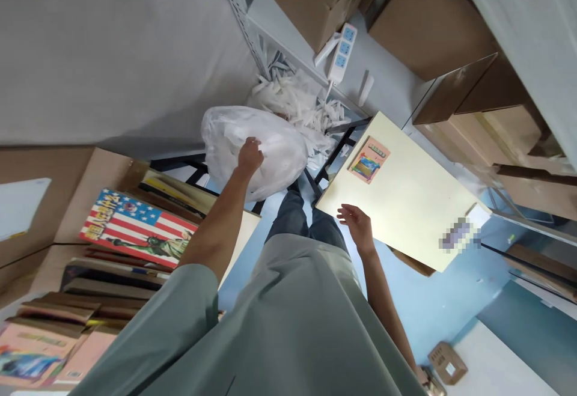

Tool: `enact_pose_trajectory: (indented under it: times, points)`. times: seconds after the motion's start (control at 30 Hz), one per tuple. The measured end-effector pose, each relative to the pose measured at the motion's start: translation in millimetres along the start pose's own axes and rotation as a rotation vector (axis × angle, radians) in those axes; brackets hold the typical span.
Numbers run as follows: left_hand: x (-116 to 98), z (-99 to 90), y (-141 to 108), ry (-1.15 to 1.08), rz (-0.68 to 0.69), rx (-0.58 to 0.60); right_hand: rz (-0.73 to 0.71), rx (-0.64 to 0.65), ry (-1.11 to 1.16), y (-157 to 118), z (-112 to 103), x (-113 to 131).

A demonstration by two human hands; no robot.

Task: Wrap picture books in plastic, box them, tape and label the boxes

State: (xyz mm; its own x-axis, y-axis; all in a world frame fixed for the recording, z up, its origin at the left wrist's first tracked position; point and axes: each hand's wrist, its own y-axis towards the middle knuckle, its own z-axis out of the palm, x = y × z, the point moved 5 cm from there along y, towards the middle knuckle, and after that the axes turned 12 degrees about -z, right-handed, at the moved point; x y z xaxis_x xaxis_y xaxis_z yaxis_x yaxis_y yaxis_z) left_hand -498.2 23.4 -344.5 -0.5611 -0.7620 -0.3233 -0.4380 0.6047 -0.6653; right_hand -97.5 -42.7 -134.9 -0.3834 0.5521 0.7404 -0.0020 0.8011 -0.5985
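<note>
Between the right-hand tabletop [415, 185] and the left-hand tabletop [241, 234]: a puffed-out white plastic bag [283, 149], in front of the feet; what it rests on is hidden.
Left hand [251, 155]: over the bag's near side, fingers curled against the plastic; whether they pinch it, I cannot tell.
Right hand [356, 223]: well apart from the left, fingers loosely bent and holding nothing visible, beside the right-hand tabletop's near-left corner; contact with the edge cannot be told.
White strips [311, 101]: a loose, tangled heap just behind the bag.
Pink booklet [368, 160]: flat on the right-hand tabletop, along its left edge, towards the far-left corner.
Blurred item [455, 235]: near that tabletop's right end, with a white paper [478, 214] at the right corner.
Flag-covered book [139, 225]: beyond the left-hand tabletop's bare part, on stacked books [112, 285], its right end covered by the left forearm.
Power strip [343, 53]: white with blue sockets, at the front edge of the grey shelf [387, 62].
Cardboard box [433, 29]: on that shelf, right of the power strip.
</note>
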Motion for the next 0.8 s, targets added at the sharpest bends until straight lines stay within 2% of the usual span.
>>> enact_pose_trajectory:
  times: [0.07,0.17,0.43,0.63,0.8]
  points:
    - [1.0,-2.0,-6.2,-0.009,-0.011,-0.039,0.000,-0.004,-0.002,-0.8,-1.5,2.0]
    - [3.4,-15.2,-26.5,-0.036,-0.014,-0.126,-0.030,0.001,-0.006,-0.1,0.2,8.1]
    - [11.2,-82.0,-97.7,-0.097,-0.089,-0.285,-0.219,0.125,-0.039,20.6,29.2,43.1]
    - [-5.0,-126.8,-140.3,-0.169,0.012,-0.373,-0.405,0.203,-0.070,35.9,58.3,76.4]
    - [-36.2,-165.1,-183.9,-0.261,0.233,-0.462,-0.565,0.249,-0.088,31.4,71.2,120.4]
